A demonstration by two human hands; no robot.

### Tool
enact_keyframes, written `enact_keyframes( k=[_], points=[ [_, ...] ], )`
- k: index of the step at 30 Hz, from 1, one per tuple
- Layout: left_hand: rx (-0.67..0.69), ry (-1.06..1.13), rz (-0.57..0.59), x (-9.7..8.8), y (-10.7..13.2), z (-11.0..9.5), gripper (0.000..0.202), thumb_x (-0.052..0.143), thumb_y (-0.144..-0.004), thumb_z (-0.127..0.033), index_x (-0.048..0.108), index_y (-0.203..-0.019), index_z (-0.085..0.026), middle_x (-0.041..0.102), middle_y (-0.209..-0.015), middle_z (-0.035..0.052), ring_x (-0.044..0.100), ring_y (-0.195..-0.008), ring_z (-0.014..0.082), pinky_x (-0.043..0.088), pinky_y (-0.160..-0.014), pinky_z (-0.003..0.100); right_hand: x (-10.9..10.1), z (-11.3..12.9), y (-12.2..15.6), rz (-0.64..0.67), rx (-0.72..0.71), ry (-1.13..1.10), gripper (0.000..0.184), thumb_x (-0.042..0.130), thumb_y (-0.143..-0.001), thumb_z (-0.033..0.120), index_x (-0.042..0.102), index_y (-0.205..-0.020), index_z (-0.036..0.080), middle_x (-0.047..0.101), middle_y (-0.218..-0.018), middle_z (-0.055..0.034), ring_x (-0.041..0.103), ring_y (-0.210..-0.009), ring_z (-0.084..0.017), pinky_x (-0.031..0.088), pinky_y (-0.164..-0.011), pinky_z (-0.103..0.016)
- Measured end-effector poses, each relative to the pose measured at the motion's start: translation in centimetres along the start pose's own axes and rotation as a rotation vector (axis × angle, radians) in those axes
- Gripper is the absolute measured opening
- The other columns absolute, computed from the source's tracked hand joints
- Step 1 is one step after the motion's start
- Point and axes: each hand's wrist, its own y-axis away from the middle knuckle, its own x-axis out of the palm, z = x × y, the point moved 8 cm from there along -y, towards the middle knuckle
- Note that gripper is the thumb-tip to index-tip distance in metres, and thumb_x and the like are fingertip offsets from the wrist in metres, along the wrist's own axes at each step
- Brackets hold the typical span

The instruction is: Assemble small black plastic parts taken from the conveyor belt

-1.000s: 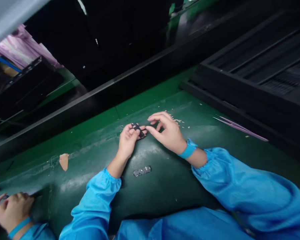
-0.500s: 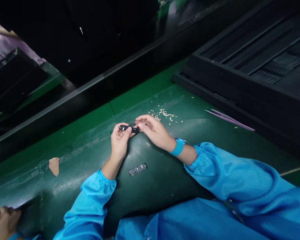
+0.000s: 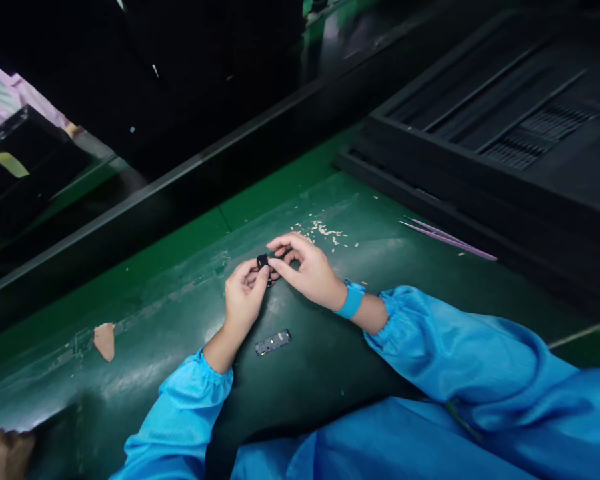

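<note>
A small black plastic part [image 3: 263,261], now seen end-on, is pinched between the thumb and fingers of my left hand [image 3: 244,291]. Most of it is hidden by those fingers. Right beside it is my right hand [image 3: 311,270], thumb tip at the part's edge, index finger curved out above and the fingers apart. Below the hands, flat on the green mat [image 3: 320,363], lies an elongated dark part [image 3: 273,343] with small light and gold-coloured details. Beyond my right hand are many tiny pale pieces [image 3: 323,230], scattered loosely.
Purple tweezers [image 3: 450,239] lie at the right by a large black tray [image 3: 430,150]. A torn tan scrap [image 3: 105,341] is at the left. Another person's hand [image 3: 5,453] shows at the lower left corner; a person in pink [image 3: 20,93] is across the bench.
My left hand has turned the black part from lengthwise to end-on. My right fingers have parted more beside it. The view has shifted slightly, and the other person's hand has moved left.
</note>
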Motion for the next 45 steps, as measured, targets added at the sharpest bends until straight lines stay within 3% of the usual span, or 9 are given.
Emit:
enact_keyframes(
  k=[3, 9, 14, 17, 24, 29, 38, 45],
  points=[
    [-0.069, 0.109, 0.024, 0.8, 0.4, 0.9, 0.022, 0.069, -0.090, -0.039, 0.069, -0.100, -0.019, 0.074, -0.085, 0.0041, 0.072, -0.073, 0.0155, 0.058, -0.070, 0.026, 0.3, 0.5, 0.2, 0.033, -0.015, -0.018, 0.026, 0.063, -0.091, 0.031, 0.067, -0.114, 0.020, 0.066, -0.119, -0.0117, 0.067, -0.105, -0.022, 0.060, -0.078, -0.034],
    [-0.002, -0.114, 0.128, 1.3, 0.5, 0.6, 0.021, 0.058, -0.097, -0.036, 0.068, -0.108, -0.021, 0.071, -0.078, 0.0004, 0.066, -0.068, 0.0139, 0.051, -0.066, 0.023, 1.3, 0.1, 0.3, 0.141, -0.009, 0.070, 0.021, 0.063, -0.093, 0.028, 0.076, -0.109, 0.025, 0.077, -0.110, -0.0053, 0.071, -0.103, -0.022, 0.057, -0.096, -0.042],
    [0.062, -0.202, 0.109, 0.9, 0.3, -0.3, 0.022, 0.059, -0.095, -0.036, 0.064, -0.081, -0.019, 0.058, -0.061, -0.0039, 0.052, -0.054, 0.0105, 0.039, -0.055, 0.021, 1.5, -0.7, 0.2, 0.199, 0.048, 0.008, 0.027, 0.057, -0.094, 0.024, 0.078, -0.111, 0.024, 0.078, -0.113, -0.0037, 0.073, -0.104, -0.021, 0.058, -0.098, -0.043],
    [0.082, -0.247, 0.102, 0.8, 0.4, -0.5, 0.022, 0.059, -0.094, -0.034, 0.064, -0.079, -0.019, 0.051, -0.056, -0.0054, 0.045, -0.051, 0.0098, 0.035, -0.053, 0.021, 1.4, -1.0, 0.1, 0.195, 0.075, -0.018, 0.026, 0.059, -0.091, 0.024, 0.079, -0.109, 0.024, 0.079, -0.111, -0.0031, 0.074, -0.102, -0.021, 0.060, -0.097, -0.042],
    [0.026, -0.212, 0.121, 1.0, 0.4, 0.2, 0.022, 0.058, -0.095, -0.032, 0.074, -0.101, -0.019, 0.066, -0.069, -0.0008, 0.063, -0.068, 0.0151, 0.048, -0.069, 0.023, 1.4, -0.9, 0.0, 0.174, 0.089, -0.035, 0.025, 0.064, -0.088, 0.024, 0.079, -0.108, 0.022, 0.079, -0.110, -0.0039, 0.075, -0.099, -0.021, 0.061, -0.092, -0.039],
    [0.038, -0.243, 0.127, 1.0, 0.4, 0.2, 0.024, 0.056, -0.096, -0.031, 0.074, -0.105, -0.017, 0.067, -0.070, -0.0004, 0.061, -0.066, 0.0139, 0.047, -0.069, 0.022, 1.4, -1.1, 0.0, 0.178, 0.060, 0.006, 0.026, 0.063, -0.087, 0.020, 0.079, -0.107, 0.021, 0.080, -0.107, -0.0036, 0.075, -0.094, -0.019, 0.061, -0.089, -0.036],
    [0.069, -0.273, 0.128, 1.1, 0.5, 0.0, 0.022, 0.055, -0.096, -0.029, 0.071, -0.102, -0.016, 0.072, -0.076, 0.0021, 0.065, -0.070, 0.0144, 0.048, -0.069, 0.022, 1.4, -0.7, -0.1, 0.188, 0.031, 0.075, 0.028, 0.060, -0.088, 0.019, 0.079, -0.109, 0.022, 0.080, -0.108, -0.0012, 0.075, -0.092, -0.017, 0.061, -0.086, -0.031],
    [0.129, -0.362, 0.098, 1.1, 0.6, -0.6, 0.017, 0.057, -0.095, -0.029, 0.068, -0.090, -0.016, 0.070, -0.070, 0.0006, 0.063, -0.060, 0.0126, 0.047, -0.061, 0.022, 1.1, 0.6, 0.3, 0.105, -0.127, 0.412, 0.032, 0.057, -0.087, 0.010, 0.079, -0.104, 0.025, 0.081, -0.103, 0.0015, 0.076, -0.091, -0.018, 0.058, -0.092, -0.033]
  ],
)
